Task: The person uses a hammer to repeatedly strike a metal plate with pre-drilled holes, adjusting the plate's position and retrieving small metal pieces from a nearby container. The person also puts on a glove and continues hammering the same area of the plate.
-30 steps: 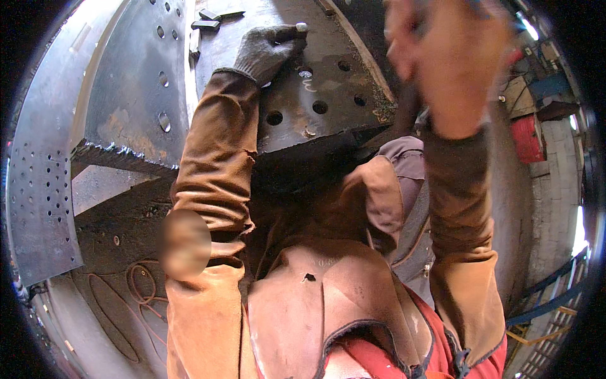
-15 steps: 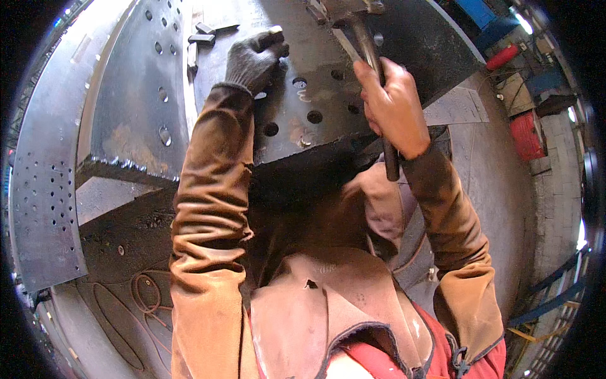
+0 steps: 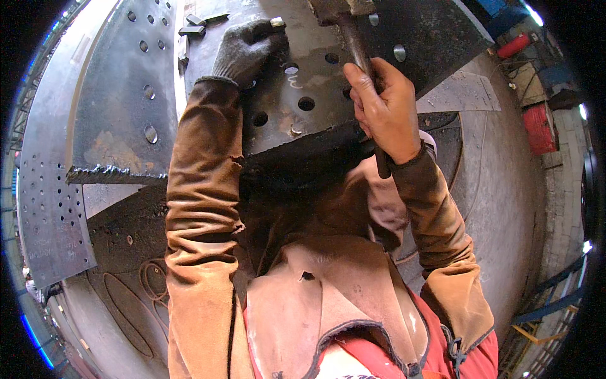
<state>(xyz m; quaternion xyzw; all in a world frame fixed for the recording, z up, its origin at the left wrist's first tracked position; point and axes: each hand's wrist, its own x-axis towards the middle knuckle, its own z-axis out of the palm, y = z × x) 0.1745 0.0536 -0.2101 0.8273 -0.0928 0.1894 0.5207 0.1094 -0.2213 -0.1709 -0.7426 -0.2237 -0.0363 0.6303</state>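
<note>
My left hand (image 3: 247,47), in a grey knit glove, is closed just above the drilled steel plate (image 3: 278,134). A short metal piece with a bright end (image 3: 276,22) pokes out at the top of its fist; the rest is hidden by the glove. My bare right hand (image 3: 383,110) grips a hammer (image 3: 353,44) by its dark handle. The hammer's head is over the plate to the right of my left hand, partly cut off by the upper edge. Several small metal bars (image 3: 192,30) lie on the plate left of the glove.
An upright drilled plate (image 3: 113,120) stands at left, with another holed plate (image 3: 53,215) beyond it. Cables (image 3: 148,284) lie on the floor at lower left. At right are a red cylinder (image 3: 514,45), a red box (image 3: 540,129) and blue bars (image 3: 555,284).
The hammer and my right hand have shifted slightly left, with the hammer's head higher in view. My left hand stays closed, a little further left. The whole view has moved slightly.
</note>
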